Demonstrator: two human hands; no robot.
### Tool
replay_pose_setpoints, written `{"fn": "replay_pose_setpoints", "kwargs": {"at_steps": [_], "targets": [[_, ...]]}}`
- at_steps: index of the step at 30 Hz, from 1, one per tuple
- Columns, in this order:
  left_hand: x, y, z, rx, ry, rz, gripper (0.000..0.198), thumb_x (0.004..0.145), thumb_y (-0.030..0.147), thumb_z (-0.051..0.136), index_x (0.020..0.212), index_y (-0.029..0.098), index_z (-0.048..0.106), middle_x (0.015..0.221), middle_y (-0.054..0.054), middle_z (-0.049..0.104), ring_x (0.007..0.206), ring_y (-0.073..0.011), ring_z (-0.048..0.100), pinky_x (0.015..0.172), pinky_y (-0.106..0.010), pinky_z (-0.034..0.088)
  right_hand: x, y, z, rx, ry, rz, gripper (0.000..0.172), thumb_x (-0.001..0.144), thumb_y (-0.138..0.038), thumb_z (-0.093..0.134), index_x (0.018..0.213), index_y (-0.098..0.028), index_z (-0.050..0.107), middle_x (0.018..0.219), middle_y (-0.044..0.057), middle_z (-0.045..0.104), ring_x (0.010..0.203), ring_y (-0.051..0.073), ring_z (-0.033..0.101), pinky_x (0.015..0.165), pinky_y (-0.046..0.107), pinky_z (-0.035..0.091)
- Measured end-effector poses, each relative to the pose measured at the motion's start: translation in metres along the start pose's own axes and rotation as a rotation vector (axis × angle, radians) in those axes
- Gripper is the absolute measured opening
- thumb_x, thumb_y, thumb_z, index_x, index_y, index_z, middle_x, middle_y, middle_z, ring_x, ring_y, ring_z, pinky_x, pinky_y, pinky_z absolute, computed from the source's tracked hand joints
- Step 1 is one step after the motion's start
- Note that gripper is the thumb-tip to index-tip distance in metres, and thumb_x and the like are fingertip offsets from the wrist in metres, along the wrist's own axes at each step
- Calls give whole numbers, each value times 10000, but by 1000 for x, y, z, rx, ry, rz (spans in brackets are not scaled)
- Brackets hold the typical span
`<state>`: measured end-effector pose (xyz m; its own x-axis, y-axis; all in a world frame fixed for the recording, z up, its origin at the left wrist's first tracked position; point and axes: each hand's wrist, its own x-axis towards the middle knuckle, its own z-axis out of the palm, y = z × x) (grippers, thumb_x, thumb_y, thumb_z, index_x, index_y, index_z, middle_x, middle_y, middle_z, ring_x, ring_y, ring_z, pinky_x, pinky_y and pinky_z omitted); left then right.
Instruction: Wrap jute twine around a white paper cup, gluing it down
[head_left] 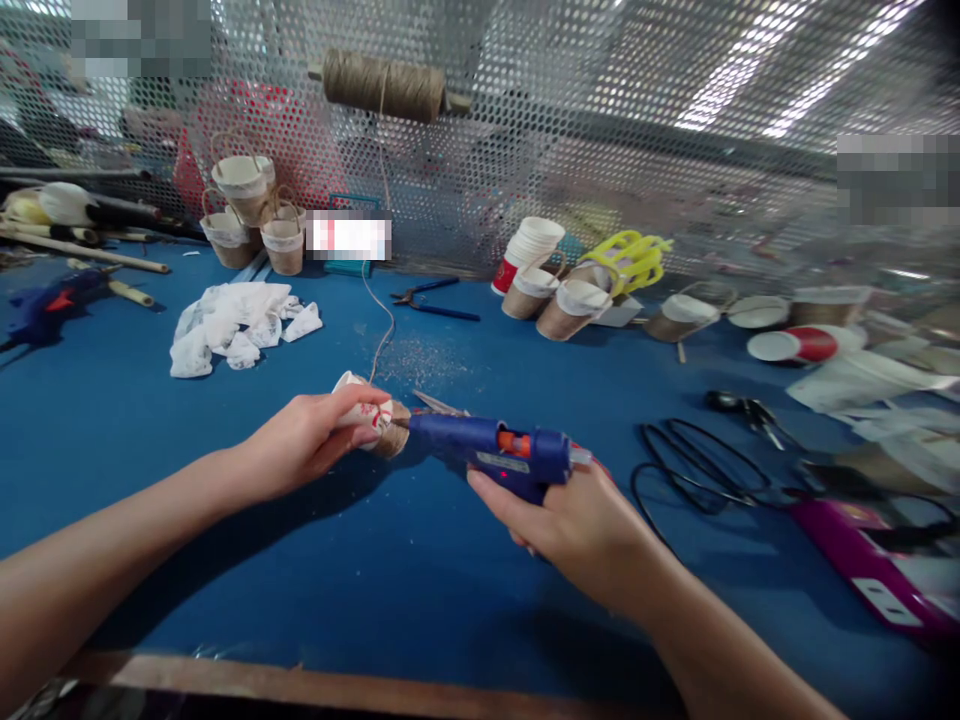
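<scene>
My left hand (315, 440) is closed around a small paper cup (367, 412), tilted on its side, with brown twine wound round part of it. In my right hand (570, 520) is a blue hot glue gun (495, 445), its nozzle at the twine-covered end of the cup; whether the tip touches cannot be made out. A strand of twine (384, 345) runs from the cup up to a spool (382, 85) at the back. Just behind the glue gun lie scissors (439, 403), partly hidden by it.
Twine-wrapped cups with handles (283, 248) stand at the back left, near crumpled white lace (225, 325). Blue-handled pliers (442, 305) lie at centre back. On the right are more cups (570, 310), a black cable (697, 460) and a purple power strip (870, 570). Another glue gun (56, 300) lies far left.
</scene>
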<state>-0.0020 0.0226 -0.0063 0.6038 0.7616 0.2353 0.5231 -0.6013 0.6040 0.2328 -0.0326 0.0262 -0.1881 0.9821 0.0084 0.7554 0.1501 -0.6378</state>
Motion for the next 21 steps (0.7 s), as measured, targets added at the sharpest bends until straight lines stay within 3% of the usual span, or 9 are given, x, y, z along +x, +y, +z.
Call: {"fn": "replay_pose_setpoints", "kwargs": {"at_steps": [4, 9, 15, 21], "targets": [[-1, 0, -1, -43, 5, -57, 363, 866, 297, 404, 1204, 167, 423, 1013, -84, 653, 809, -181, 642, 682, -255, 474, 7, -6, -5, 189, -50, 195, 182, 752, -353, 517, 717, -175, 527, 381, -61, 456, 330, 91, 443, 350, 213, 399], [0, 1, -2, -213, 14, -167, 461, 844, 320, 457, 1275, 192, 351, 1084, -75, 624, 901, -189, 612, 762, -279, 477, 12, -3, -6, 287, -72, 142, 188, 762, -349, 508, 753, -161, 524, 387, -69, 452, 332, 72, 419, 360, 197, 391], [2, 4, -3, -320, 36, -234, 400, 849, 388, 425, 1178, 164, 458, 1011, -70, 639, 835, -179, 602, 727, -272, 472, 12, -3, -6, 307, -95, 140, 182, 769, -350, 515, 757, -168, 521, 391, -73, 454, 336, 71, 418, 366, 195, 391], [2, 1, 0, -246, 81, -321, 361, 879, 406, 339, 1036, 150, 540, 859, -53, 655, 732, -167, 583, 644, -265, 455, 13, -4, -6, 282, -122, 127, 192, 782, -339, 504, 690, -170, 501, 390, -68, 448, 340, 64, 412, 377, 193, 388]]}}
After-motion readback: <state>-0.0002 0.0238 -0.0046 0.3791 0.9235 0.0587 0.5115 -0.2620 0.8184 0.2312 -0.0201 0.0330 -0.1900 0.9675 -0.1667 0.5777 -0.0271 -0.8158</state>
